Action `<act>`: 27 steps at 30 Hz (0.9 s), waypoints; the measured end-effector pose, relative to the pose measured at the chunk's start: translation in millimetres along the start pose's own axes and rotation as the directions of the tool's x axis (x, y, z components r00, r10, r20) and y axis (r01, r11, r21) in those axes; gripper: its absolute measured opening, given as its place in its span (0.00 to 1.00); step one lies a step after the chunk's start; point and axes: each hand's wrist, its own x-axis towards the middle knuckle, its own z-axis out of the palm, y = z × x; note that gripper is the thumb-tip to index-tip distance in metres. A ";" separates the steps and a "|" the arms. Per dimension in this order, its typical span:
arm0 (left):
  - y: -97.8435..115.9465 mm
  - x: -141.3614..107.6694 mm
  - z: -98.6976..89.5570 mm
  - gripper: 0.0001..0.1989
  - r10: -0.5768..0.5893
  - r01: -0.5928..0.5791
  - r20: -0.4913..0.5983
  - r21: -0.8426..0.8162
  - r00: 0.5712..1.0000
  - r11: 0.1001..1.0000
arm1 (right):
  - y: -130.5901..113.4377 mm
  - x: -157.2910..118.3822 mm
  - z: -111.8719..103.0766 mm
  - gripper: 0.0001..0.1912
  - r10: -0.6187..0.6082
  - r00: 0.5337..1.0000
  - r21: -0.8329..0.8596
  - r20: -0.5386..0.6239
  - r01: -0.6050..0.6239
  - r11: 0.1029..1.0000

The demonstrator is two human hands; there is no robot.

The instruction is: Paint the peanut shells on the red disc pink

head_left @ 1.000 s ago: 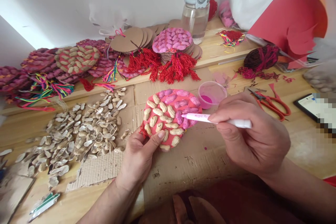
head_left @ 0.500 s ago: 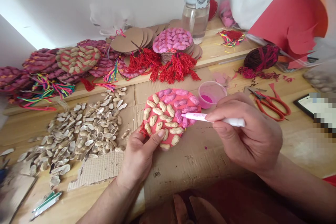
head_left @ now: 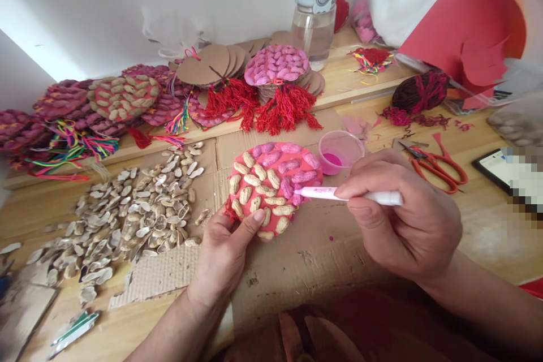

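Observation:
My left hand (head_left: 227,246) grips the lower left edge of a round red disc (head_left: 289,151) covered in peanut shells, its thumb on top. Shells on the upper and right side are pink-purple, while those on the left and bottom keep their tan colour. Between the thumb and fingers of my right hand (head_left: 403,215) is a white marker (head_left: 324,193). Its pink tip touches or nearly touches a purple shell at the disc's right side. Behind the marker stands a clear plastic cup (head_left: 345,153) with magenta liquid in it.
Loose peanut shells (head_left: 156,212) lie heaped on cardboard at left. Along the back are finished-looking shell discs (head_left: 278,65) with red tassels, cardboard circles (head_left: 203,65) and a water bottle (head_left: 314,28). To the right lie orange-handled scissors (head_left: 441,167), yarn (head_left: 418,92) and a phone (head_left: 500,172).
The marker tip has shifted slightly down and right along the disc's right side, my right hand with it. My left hand holds the disc nearly as before.

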 end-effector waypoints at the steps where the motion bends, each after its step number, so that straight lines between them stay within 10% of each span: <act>1: -0.4 0.0 -0.3 0.19 0.000 0.000 0.003 0.001 1.000 1.000 | 0.0 0.1 0.0 0.06 0.001 1.000 -0.001 0.001 -0.001 1.000; 27: 2.1 -2.7 0.5 0.15 0.007 -0.018 0.069 0.157 0.998 0.987 | 6.1 -0.9 4.9 0.06 -0.038 0.997 0.015 0.060 0.037 0.999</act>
